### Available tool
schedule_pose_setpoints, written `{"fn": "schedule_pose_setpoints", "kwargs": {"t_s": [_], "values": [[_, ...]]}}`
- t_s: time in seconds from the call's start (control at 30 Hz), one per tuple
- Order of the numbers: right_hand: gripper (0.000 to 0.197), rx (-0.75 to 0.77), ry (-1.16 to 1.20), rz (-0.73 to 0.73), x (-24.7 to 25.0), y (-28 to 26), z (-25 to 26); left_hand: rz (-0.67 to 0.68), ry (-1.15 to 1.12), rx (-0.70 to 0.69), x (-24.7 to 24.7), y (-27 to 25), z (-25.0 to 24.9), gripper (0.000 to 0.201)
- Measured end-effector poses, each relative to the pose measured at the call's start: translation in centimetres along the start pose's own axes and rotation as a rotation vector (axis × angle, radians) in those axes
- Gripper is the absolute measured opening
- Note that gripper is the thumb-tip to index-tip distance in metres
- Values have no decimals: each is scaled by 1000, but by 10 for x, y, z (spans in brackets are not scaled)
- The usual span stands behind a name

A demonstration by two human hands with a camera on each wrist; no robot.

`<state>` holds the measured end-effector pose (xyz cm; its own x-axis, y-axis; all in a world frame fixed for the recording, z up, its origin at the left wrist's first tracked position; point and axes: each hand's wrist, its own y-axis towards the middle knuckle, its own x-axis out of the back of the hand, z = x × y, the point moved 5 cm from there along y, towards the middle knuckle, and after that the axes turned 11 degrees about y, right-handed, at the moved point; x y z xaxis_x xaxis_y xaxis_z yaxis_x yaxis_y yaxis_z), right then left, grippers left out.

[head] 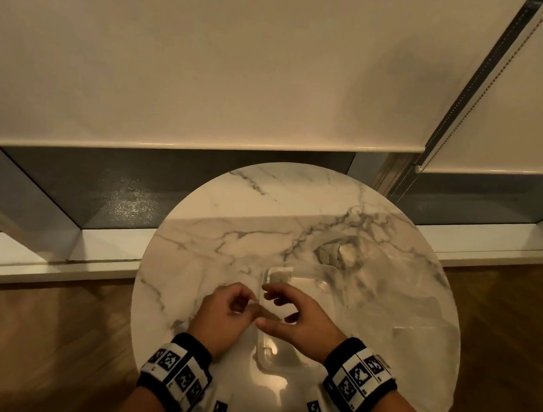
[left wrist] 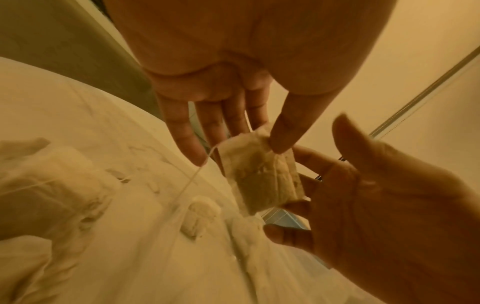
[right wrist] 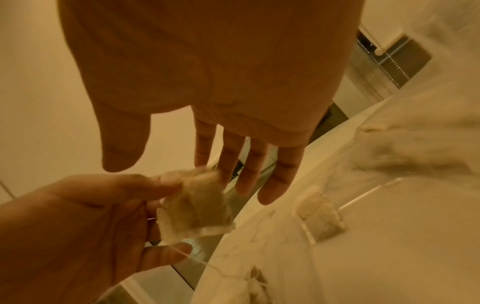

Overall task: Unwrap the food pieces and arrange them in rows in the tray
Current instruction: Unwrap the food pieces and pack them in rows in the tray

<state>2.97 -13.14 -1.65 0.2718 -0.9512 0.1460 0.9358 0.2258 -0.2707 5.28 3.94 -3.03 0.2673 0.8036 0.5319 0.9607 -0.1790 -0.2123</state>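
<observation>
In the head view, going from left to right, the left hand (head: 227,307) sat at lower centre of the frame over the round marble bench (head: 211,232), and the right hand (head: 297,316) lay just to its right, above the near end of the clear tray (head: 323,283). Between them hung the food piece (left wrist: 262,174), a small paper sachet with a string (left wrist: 192,181). The left wrist view showed it pinched at its upper corner between the left thumb and fingers, long axis hanging downward and slightly rightward in that frame, the string trailing off to the lower left. The right hand was spread, fingers straight or loosely bent, its fingertips just beside the sachet's right edge; whether they touched it could not be told. One sachet (right wrist: 320,218) already lay in the tray, at the right of the right wrist view. The held piece lay left of the tray, so the left hand was nearer it and the right nearer the tray; placing it likely meant carrying it rightward and up-frame.
</observation>
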Motion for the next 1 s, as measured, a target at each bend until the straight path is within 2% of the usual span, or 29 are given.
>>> {"fn": "schedule_pose_setpoints", "kwargs": {"t_s": [0.07,0.17,0.33,0.43,0.57,0.7,0.8,0.9,1.0], "values": [[51,22,61,-15,-5,4,0,-29,-20,-24,0,0,-3,9],[21,52,114,-73,-6,6,-2,-53,-68,1,-1,0,3,6],[16,-46,283,-213,1,4,-8,-79,-330,149,-3,-4,8,10],[9,-126,376,-256,3,1,-11,-56,-377,191,-10,-4,12,11],[3,-192,341,-225,2,-2,-17,-59,-308,152,-14,-2,11,4],[2,-149,248,-179,2,-2,-19,-47,-248,100,-17,2,9,5],[8,-132,204,-201,4,2,-24,-65,-210,88,-19,3,7,6],[16,-112,110,-295,14,7,-34,-91,-80,170,-23,5,15,12],[21,-173,70,-378,27,13,-49,-16,47,277,-37,10,33,34]]}}
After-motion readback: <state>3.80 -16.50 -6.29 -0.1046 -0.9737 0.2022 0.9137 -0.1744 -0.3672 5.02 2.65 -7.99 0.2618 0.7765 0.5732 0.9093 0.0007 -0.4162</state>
